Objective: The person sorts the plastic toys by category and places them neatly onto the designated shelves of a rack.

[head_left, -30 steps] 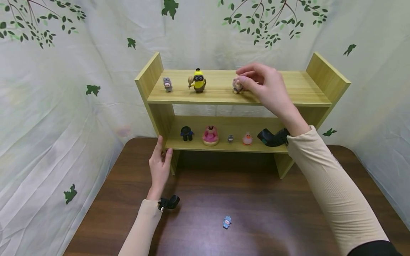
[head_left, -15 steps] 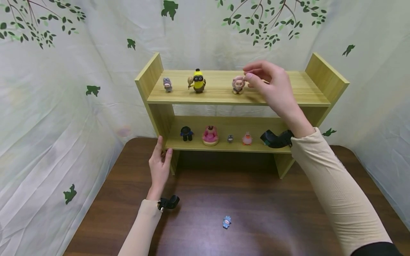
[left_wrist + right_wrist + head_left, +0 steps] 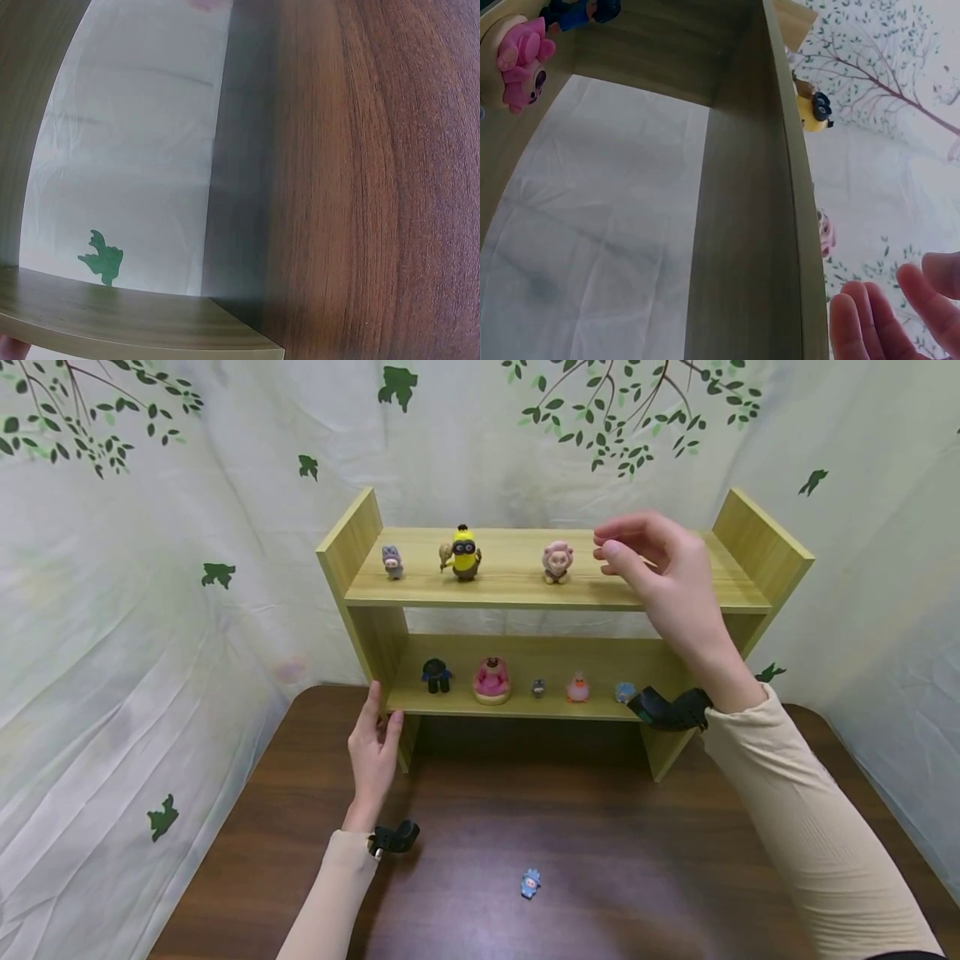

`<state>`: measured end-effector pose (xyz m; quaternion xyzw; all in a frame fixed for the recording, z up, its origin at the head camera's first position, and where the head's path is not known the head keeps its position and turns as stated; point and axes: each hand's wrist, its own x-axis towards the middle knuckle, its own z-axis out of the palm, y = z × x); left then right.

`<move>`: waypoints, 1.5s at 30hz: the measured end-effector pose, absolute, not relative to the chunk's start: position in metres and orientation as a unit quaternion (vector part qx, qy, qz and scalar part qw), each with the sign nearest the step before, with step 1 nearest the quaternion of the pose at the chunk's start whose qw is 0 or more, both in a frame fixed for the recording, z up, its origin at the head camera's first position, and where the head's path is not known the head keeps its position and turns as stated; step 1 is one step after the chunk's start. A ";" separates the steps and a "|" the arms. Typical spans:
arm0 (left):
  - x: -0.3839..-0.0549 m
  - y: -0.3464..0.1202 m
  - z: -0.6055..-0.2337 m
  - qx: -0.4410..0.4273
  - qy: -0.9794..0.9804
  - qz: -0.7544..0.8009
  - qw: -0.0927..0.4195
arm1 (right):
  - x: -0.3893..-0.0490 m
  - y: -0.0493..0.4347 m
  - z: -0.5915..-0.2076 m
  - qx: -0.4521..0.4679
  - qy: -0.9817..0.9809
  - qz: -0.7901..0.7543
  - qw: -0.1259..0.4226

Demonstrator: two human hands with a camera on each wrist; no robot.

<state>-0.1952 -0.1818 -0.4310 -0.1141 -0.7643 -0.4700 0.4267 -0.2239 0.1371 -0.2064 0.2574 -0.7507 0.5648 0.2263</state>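
Looks like you're partway through stocking the shelf [image 3: 525,593]. The pink pig figure [image 3: 557,562] is standing upright on the top board, and your right hand [image 3: 660,577] hangs just beside it with loose, empty fingers, not touching it. So I'd call that one placed.

What's left, as far as I can tell: the little blue figure [image 3: 531,882] lying on the bench [image 3: 637,860], well apart from both hands.

Your left hand [image 3: 373,747] rests flat against the shelf's left leg, fingers straight, gripping nothing.

Shelf contents:
- Top board: a small grey figure [image 3: 392,561] on the left, the yellow goggle-eyed figure [image 3: 464,552] next to it, then the pig.
- Lower board: a dark figure [image 3: 437,674], a pink bear on a round base [image 3: 492,679], a tiny grey one [image 3: 537,687], a pink duck-like one [image 3: 577,687] and a pale blue one [image 3: 624,692] partly behind your wrist camera.
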 end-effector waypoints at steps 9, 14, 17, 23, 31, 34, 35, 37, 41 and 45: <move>-0.193 -0.184 -0.430 -0.119 -0.774 -0.470 0.408 | -0.209 0.146 -0.218 0.283 -0.676 0.640 0.229; -0.192 -0.185 -0.428 -0.123 -0.779 -0.466 0.401 | -0.199 0.149 -0.225 0.303 -0.658 0.653 0.220; -0.192 -0.185 -0.427 -0.126 -0.782 -0.463 0.399 | -0.192 0.150 -0.231 0.311 -0.665 0.645 0.212; -0.195 -0.187 -0.424 -0.132 -0.783 -0.459 0.400 | -0.183 0.152 -0.247 0.332 -0.666 0.638 0.198; -0.195 -0.186 -0.420 -0.148 -0.773 -0.468 0.403 | -0.171 0.152 -0.267 0.340 -0.702 0.604 0.162; -0.195 -0.187 -0.419 -0.149 -0.775 -0.465 0.400 | -0.166 0.152 -0.276 0.346 -0.709 0.597 0.147; -0.195 -0.187 -0.418 -0.150 -0.776 -0.465 0.398 | -0.165 0.152 -0.279 0.352 -0.706 0.598 0.138; -0.195 -0.187 -0.418 -0.151 -0.776 -0.466 0.398 | -0.164 0.152 -0.285 0.364 -0.700 0.602 0.123; -0.196 -0.188 -0.419 -0.150 -0.777 -0.466 0.397 | -0.161 0.153 -0.300 0.376 -0.704 0.595 0.100; -0.196 -0.189 -0.419 -0.144 -0.780 -0.467 0.391 | -0.157 0.152 -0.320 0.369 -0.731 0.568 0.083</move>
